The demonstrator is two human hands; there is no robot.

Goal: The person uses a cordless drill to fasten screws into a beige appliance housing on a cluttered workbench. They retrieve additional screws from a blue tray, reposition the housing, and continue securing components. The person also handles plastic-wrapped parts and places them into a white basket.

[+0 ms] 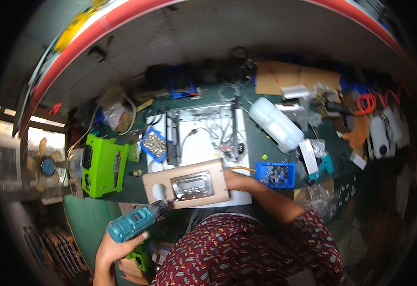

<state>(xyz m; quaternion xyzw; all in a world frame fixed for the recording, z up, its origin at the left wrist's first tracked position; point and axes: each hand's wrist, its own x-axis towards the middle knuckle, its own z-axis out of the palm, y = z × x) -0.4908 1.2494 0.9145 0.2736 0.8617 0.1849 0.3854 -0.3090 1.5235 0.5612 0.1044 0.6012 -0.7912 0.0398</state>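
Note:
A teal cordless drill is gripped in my left hand at the lower left. Its chuck points up and right, and the bit reaches the lower edge of a beige panel; whether it touches a screw there I cannot tell. The panel has a round hole on its left and a recessed silver metal insert in its middle. It is tilted over the bench's front edge. My right hand is closed on the panel's right edge, its fingertips hidden behind it.
Behind the panel stands a metal frame with cables on a white board. A blue tray of screws and a bright green casing are left; another blue parts tray, a white plastic container and a second teal tool are right.

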